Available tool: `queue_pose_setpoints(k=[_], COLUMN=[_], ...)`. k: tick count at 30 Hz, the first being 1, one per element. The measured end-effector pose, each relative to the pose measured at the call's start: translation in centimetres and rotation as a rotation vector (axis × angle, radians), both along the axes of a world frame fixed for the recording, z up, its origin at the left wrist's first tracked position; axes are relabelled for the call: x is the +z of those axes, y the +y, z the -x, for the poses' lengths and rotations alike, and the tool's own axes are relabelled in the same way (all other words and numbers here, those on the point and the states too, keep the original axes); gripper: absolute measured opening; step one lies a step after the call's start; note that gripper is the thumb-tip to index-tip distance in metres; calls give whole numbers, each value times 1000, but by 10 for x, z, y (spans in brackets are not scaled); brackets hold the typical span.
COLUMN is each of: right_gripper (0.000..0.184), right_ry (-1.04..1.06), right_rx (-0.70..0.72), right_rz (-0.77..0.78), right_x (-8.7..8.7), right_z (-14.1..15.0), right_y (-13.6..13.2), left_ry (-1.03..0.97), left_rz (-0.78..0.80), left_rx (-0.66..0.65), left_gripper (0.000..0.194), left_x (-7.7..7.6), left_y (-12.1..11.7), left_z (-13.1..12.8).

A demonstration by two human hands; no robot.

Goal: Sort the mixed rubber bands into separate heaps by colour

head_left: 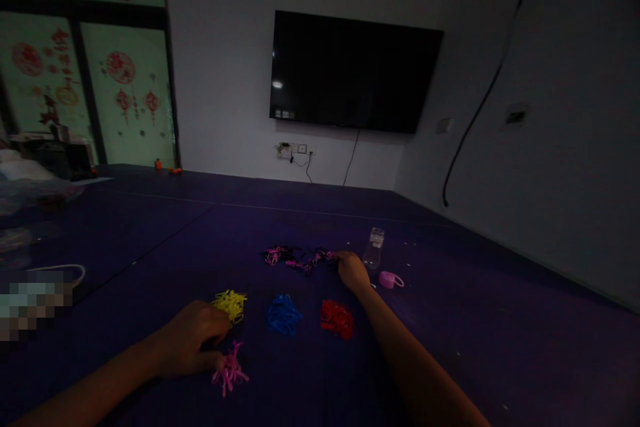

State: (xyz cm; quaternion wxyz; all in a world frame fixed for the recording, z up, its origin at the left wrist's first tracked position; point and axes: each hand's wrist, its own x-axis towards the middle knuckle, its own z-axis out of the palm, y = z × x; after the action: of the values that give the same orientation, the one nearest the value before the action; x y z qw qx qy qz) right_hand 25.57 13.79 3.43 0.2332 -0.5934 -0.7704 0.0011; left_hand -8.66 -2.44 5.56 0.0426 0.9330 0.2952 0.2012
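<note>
My left hand [193, 339] rests low over the dark purple surface, thumb and fingers apart. Its fingers lie against a pile of yellow rubber bands [231, 305], and the thumb touches a pile of pink rubber bands [231, 371]. Farther forward, my right hand [353, 272] reaches to the right end of a scattered row of mixed pink and black bands [306, 263]. Its fingertips are pinched together there; what is between them is too small to make out. Blue rubber bands [283, 315] and red rubber bands [337, 319] form separate piles between my arms.
Just right of my right hand stand a clear bottle [374, 250] and a pink cap with a loop [388, 279]. Small white scraps dot the right side. Plastic bags [30, 197] lie at far left. A television [355, 73] hangs on the back wall.
</note>
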Motion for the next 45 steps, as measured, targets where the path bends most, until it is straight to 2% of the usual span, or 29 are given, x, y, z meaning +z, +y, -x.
queue_pose_setpoints(k=[8,14,18,23,27,36,45], right_gripper=[42,42,43,41,41,44,42], right_ry=[-139,-114,44,395,529,335,363], right_rx=[-13,31,119,237,248,273,238], right_rz=[46,21,-7,-115,-198,-67,-26], right_x=[0,-4,-15,-28,-32,-31,-21], right_z=[4,3,-4,-13,-15,-7,-7], right_y=[-2,4,18,36,42,37,29], left_ry=[-5,4,1,3,6,0,11], left_rz=[-3,-14,-31,-10,-22,-18,-13], left_rx=[8,7,3,9,-1,0,5], left_gripper=[69,69,68,68,68,68,67], left_x=[1,1,1,0,-2,-2,-2], left_y=[-1,0,-1,0,1,1,2], left_z=[-1,0,0,0,1,0,1])
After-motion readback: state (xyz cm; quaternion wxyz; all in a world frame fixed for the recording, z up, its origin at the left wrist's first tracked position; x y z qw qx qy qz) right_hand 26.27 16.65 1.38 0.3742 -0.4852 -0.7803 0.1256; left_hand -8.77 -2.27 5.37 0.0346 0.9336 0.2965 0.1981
